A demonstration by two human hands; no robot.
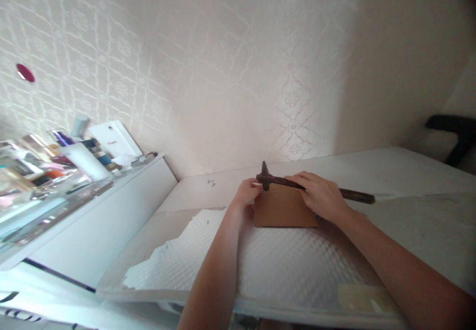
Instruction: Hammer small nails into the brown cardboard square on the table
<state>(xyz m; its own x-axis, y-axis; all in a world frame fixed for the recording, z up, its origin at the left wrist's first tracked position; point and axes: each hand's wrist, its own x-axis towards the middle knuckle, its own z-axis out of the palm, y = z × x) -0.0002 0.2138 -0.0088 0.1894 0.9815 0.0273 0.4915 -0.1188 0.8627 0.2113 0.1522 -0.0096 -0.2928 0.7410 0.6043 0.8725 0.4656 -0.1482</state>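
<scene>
A hammer (285, 182) with a dark head and a long dark handle lies sideways over a flat brown board (284, 212). My right hand (320, 195) is wrapped round the middle of its handle, and the handle's end sticks out to the right. My left hand (248, 193) is at the board's far left corner, its fingers pinched together right beside the hammer head. What those fingers hold, if anything, is too small to make out. Tiny dark marks show in a row on the board near the head.
Under the board lies white quilted sheeting (167, 263) with a torn edge, on a white table (193, 189). Several small metal bits (211, 183) lie at the back left. A white cabinet (122, 211) crowded with bottles and boxes stands left. A black chair part (455, 127) is at right.
</scene>
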